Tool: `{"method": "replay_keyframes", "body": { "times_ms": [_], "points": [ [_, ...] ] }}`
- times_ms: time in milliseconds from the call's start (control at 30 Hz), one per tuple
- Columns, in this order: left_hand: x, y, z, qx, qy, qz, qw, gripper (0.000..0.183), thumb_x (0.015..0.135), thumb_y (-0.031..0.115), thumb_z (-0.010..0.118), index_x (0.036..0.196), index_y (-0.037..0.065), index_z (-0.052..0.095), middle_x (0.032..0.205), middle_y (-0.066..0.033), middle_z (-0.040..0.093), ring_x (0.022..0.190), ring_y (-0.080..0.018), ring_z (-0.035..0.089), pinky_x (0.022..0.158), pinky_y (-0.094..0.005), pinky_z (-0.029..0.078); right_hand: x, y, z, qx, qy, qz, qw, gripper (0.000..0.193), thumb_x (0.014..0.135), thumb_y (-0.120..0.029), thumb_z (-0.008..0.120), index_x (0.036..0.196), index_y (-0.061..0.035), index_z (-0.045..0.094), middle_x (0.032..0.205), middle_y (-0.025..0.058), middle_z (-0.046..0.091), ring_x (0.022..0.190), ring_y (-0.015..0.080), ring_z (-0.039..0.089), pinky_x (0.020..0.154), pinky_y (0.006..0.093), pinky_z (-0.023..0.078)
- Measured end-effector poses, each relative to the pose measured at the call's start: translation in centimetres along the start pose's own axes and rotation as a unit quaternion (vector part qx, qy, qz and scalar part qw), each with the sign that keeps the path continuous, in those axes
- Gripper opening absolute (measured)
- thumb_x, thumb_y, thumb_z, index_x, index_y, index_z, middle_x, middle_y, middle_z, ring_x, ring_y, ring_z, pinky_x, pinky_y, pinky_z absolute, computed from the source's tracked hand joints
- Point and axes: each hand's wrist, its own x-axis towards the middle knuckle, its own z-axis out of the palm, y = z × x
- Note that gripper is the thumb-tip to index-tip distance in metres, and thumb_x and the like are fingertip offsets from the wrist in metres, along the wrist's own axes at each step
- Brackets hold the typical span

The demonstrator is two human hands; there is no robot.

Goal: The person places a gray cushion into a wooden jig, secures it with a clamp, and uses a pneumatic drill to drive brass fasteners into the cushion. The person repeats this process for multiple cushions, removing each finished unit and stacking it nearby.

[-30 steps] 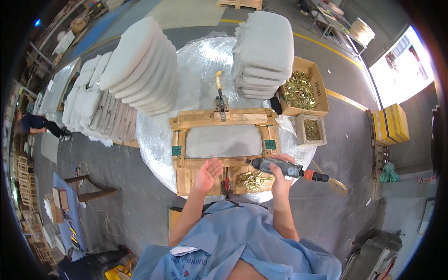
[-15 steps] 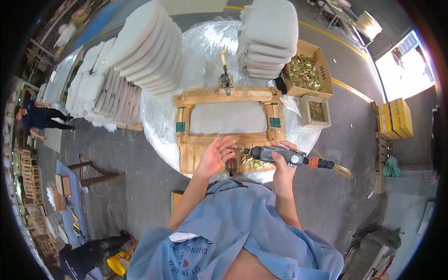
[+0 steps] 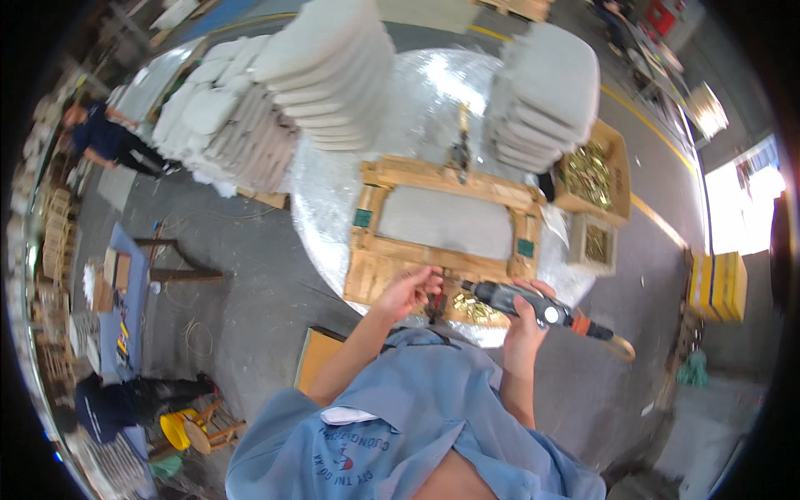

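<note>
L hand (image 3: 410, 292) is part-curled, fingertips drawn tog. nr the tip of the power driver (image 3: 533, 305); can't tell if it's gripping anything. R hand (image 3: 523, 323) is wrapped round the driver, lower centre-right of frame. Step in hand looks like fiddling w/ the tip; next move prob. calls for steady R grip, fine L fingers. Edges: wooden jig (image 3: 375, 273) above, brass fittings (image 3: 475, 308) just below driver; more room seemingly right, past table (image 3: 321, 225) rim, bar hose (image 3: 621, 346).
</note>
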Motion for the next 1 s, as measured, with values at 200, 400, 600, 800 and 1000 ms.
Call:
{"method": "replay_keyframes", "body": {
  "times_ms": [200, 400, 600, 800, 1000],
  "points": [
    [-0.7, -0.1, 0.2, -0.028, 0.009, 0.024, 0.999, 0.034, 0.115, 0.026, 0.057, 0.139, 0.003, 0.067, 0.118, -0.0078, 0.08, 0.092, -0.0118, 0.08, 0.062, -0.0211, 0.053, -0.2, -0.7, 1.0, 0.063, 0.022, 0.052, 0.996, 0.049, 0.093, 0.0, 0.064, 0.14, -0.008, 0.051, 0.132, 0.0233, 0.065, 0.123, 0.0307, 0.066, 0.102, 0.0456, 0.061],
    [0.0, -1.0, -0.9, -0.067, 0.03, 0.029, 0.997, 0.027, 0.115, 0.023, 0.056, 0.13, 0.004, 0.066, 0.128, -0.0104, 0.078, 0.095, -0.0133, 0.08, 0.061, -0.0212, 0.053, 0.1, -0.6, 1.4, 0.063, 0.005, 0.047, 0.997, 0.05, 0.094, -0.002, 0.063, 0.141, -0.0096, 0.05, 0.131, 0.0213, 0.062, 0.121, 0.0312, 0.065, 0.099, 0.0466, 0.062],
    [1.0, -1.7, -0.6, -0.126, 0.036, 0.067, 0.989, 0.022, 0.113, 0.025, 0.061, 0.118, 0.005, 0.068, 0.122, -0.0068, 0.078, 0.091, -0.0104, 0.079, 0.053, -0.0197, 0.043, 0.1, -0.4, 2.1, 0.052, 0.004, 0.042, 0.998, 0.05, 0.094, -0.004, 0.063, 0.142, -0.0118, 0.05, 0.13, 0.0191, 0.062, 0.119, 0.0292, 0.066, 0.095, 0.0428, 0.065],
    [1.4, -1.7, 1.0, -0.181, 0.068, 0.044, 0.98, 0.031, 0.113, 0.026, 0.062, 0.127, -0.002, 0.068, 0.104, -0.0052, 0.074, 0.069, -0.0049, 0.062, 0.053, -0.0205, 0.037, -0.5, -0.5, 2.6, 0.056, 0.011, 0.036, 0.998, 0.05, 0.095, -0.007, 0.063, 0.143, -0.0106, 0.048, 0.131, 0.0197, 0.064, 0.114, 0.0285, 0.07, 0.087, 0.0399, 0.068],
    [1.0, -1.3, 2.0, -0.243, 0.009, 0.06, 0.968, 0.04, 0.111, 0.036, 0.067, 0.119, -0.003, 0.069, 0.076, 0.003, 0.058, 0.057, -0.0027, 0.042, 0.048, -0.0214, 0.024, -0.6, -0.3, 2.7, 0.064, 0.002, 0.028, 0.998, 0.05, 0.095, -0.007, 0.063, 0.143, -0.0077, 0.048, 0.131, 0.0213, 0.063, 0.115, 0.0292, 0.07, 0.089, 0.04, 0.068]
  ]
}}
